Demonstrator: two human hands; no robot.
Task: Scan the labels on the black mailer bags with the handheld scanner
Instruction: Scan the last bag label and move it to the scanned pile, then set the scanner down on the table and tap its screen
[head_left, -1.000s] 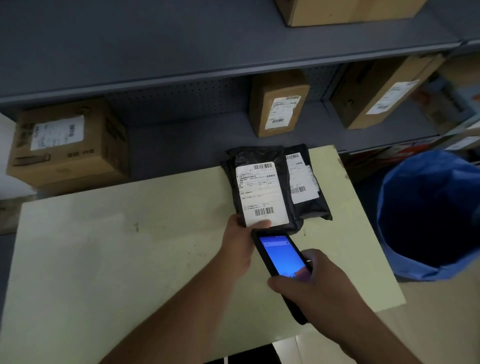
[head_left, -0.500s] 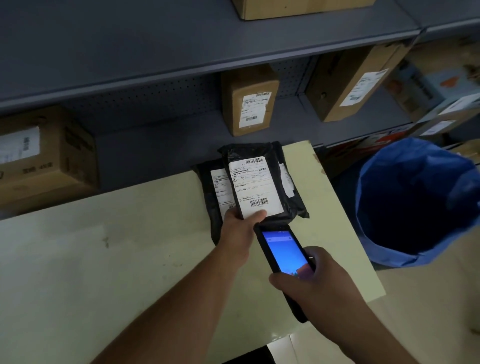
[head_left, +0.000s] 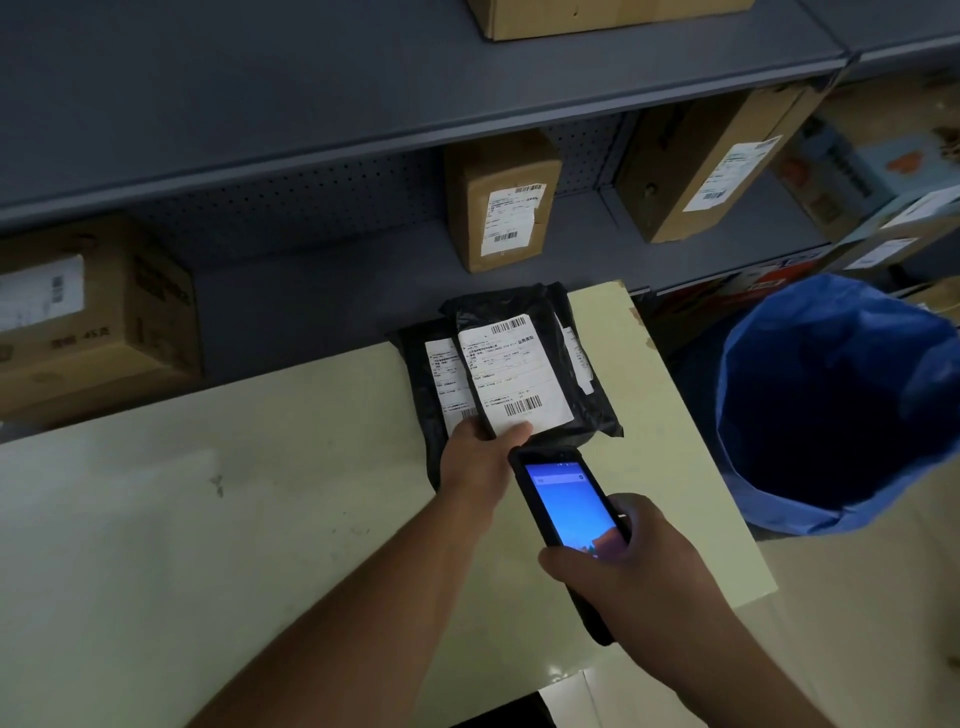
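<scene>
- Your left hand (head_left: 480, 457) pinches the near edge of the top black mailer bag (head_left: 511, 374), thumb lying on the lower edge of its white label (head_left: 514, 376), tipping the bag up toward you.
- Your right hand (head_left: 631, 564) is wrapped around the handheld scanner (head_left: 569, 512), its blue screen lit and its head just below that label.
- The bags sit in a small overlapping pile at the far edge of the bench (head_left: 208, 519); a second black mailer bag (head_left: 431, 384) peeks out on the left and a third (head_left: 587, 374) on the right, each showing a strip of label.
- To scan well, I judge you should slide the thumb off the label so it stays clear of the lower barcode (head_left: 522, 405), keep the label flat, and aim the scanner head squarely at the bars.
- The label carries a second barcode (head_left: 508, 326) at its top; the printed lines between them are too small to read.
- On the shelf (head_left: 337, 301) behind, the cardboard box (head_left: 93, 312) at left shows markings I cannot make out with certainty.
- Off to the right stands a blue-lined bin (head_left: 831, 410), well apart from the pile.
</scene>
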